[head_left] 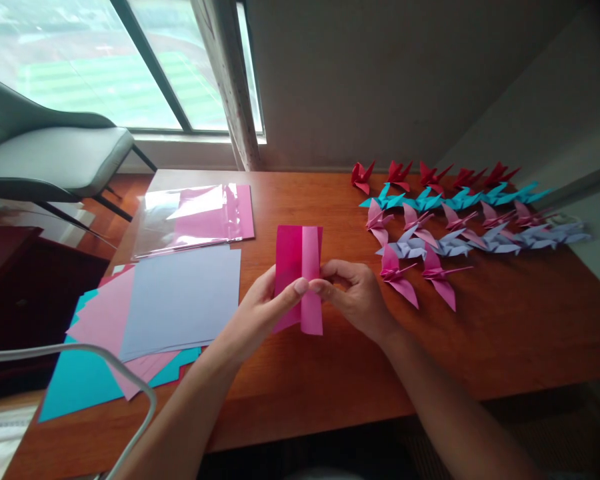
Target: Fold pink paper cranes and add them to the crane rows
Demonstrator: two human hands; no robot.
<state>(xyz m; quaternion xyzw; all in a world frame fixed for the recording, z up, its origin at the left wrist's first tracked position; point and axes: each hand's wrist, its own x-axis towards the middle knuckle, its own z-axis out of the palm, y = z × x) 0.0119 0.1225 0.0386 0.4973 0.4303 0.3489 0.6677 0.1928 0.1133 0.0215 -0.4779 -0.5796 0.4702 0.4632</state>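
Note:
A sheet of pink origami paper (289,257) is held up over the middle of the wooden table, its right part folded over as a lighter strip. My left hand (267,300) grips the paper from the left, thumb on the front near the fold. From the other side, my right hand (355,293) pinches the folded strip at its right edge, the thumb tip close to the left thumb. The fingers behind the paper are partly hidden.
Rows of folded paper cranes (433,200) in red, turquoise, pink and pale lilac stand at the right. At the left lie fanned coloured sheets (185,300) and a clear plastic packet (195,217) of pink paper. A white cable (105,357) curves across the lower left.

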